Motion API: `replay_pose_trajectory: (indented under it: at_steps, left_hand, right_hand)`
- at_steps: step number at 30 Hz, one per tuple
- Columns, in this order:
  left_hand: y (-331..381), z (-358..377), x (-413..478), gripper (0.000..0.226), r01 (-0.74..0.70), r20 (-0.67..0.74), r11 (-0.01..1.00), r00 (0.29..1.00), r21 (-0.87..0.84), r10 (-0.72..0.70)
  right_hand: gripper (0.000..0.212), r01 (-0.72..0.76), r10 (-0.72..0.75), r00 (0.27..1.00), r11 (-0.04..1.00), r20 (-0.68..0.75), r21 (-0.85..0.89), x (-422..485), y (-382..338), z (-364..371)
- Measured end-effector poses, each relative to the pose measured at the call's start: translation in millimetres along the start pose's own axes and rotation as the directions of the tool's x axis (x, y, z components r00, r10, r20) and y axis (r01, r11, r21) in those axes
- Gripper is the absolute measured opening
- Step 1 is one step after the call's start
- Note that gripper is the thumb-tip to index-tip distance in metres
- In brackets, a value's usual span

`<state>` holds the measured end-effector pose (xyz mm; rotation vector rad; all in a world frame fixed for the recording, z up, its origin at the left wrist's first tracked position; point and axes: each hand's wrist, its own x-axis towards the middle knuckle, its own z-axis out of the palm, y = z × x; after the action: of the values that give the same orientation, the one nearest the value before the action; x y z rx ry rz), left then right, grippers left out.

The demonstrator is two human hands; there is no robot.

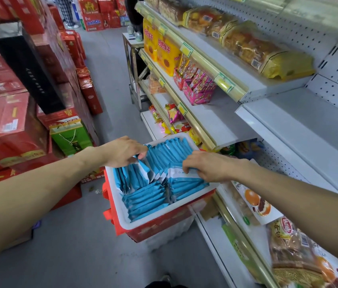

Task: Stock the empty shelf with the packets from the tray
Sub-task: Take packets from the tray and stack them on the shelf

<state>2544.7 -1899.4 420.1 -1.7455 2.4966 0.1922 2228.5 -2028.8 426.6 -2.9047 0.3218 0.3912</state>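
The white tray (115, 202) sat on a red box (164, 227) beside the shelving, its blue packets (149, 198) within reach. The left hand (122, 151) curled round the upright row, seemingly steadying it. The right hand (205, 166) pinched several, likely bound for the bare shelf (309, 129).

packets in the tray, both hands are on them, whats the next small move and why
Probably lift the bunch in the right hand clear and carry it to the bare shelf: its grip curls round several packets, the left hand grips the neighbouring row in the tray, and that shelf holds nothing.
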Motion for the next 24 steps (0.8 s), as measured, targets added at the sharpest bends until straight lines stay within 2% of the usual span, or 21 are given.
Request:
replay_pose_trajectory:
  at_steps: [5, 10, 17, 24]
  left_hand:
    - [3, -9, -4, 0.024, 0.101, -0.035, 0.961, 0.993, -0.257, -0.114]
    - [14, -21, 0, 0.022, 0.154, -0.034, 0.884, 0.982, -0.442, -0.188]
    - [17, -13, 6, 0.015, 0.158, 0.001, 0.865, 0.984, -0.475, -0.179]
    - [21, -10, 9, 0.024, 0.168, 0.095, 0.861, 0.986, -0.480, -0.139]
  right_hand:
    - [0.045, -0.069, 0.067, 0.997, 0.995, 0.028, 0.070, 1, 4, -2]
    - [0.045, -0.118, 0.113, 0.992, 0.986, 0.054, 0.120, 0, 9, 0]
    - [0.043, -0.142, 0.139, 0.990, 0.982, 0.035, 0.127, -8, 13, -1]
    - [0.042, -0.141, 0.141, 0.990, 0.980, 0.008, 0.138, -10, 16, 5]
